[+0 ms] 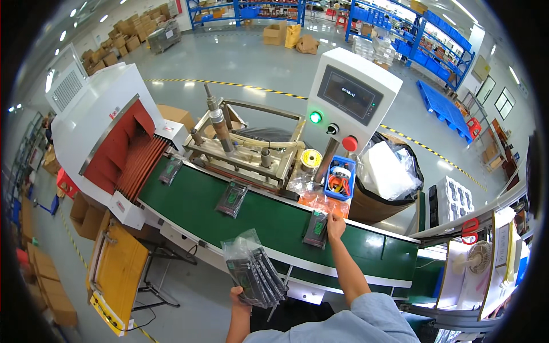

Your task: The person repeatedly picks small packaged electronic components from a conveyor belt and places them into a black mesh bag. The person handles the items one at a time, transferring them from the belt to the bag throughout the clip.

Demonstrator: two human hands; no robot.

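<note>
My left hand (241, 298) is closed round the lower edge of a stack of flat black packages (257, 275) in clear plastic bags, held in front of the belt's near edge. The bags' loose clear ends stick up at the top. My right hand (336, 226) pinches the upper right edge of a single bagged black package (315, 230) that lies on the green conveyor belt (274, 230). Further left on the belt lie two more bagged packages, one in the middle (232, 198) and one by the machine opening (170, 170).
A white machine (103, 120) with red strip curtains stands over the belt's left end. Behind the belt are a metal press frame (240, 148), a control box (354, 94) with a screen, and a blue bin (339, 182). A yellow board (117, 268) stands at lower left.
</note>
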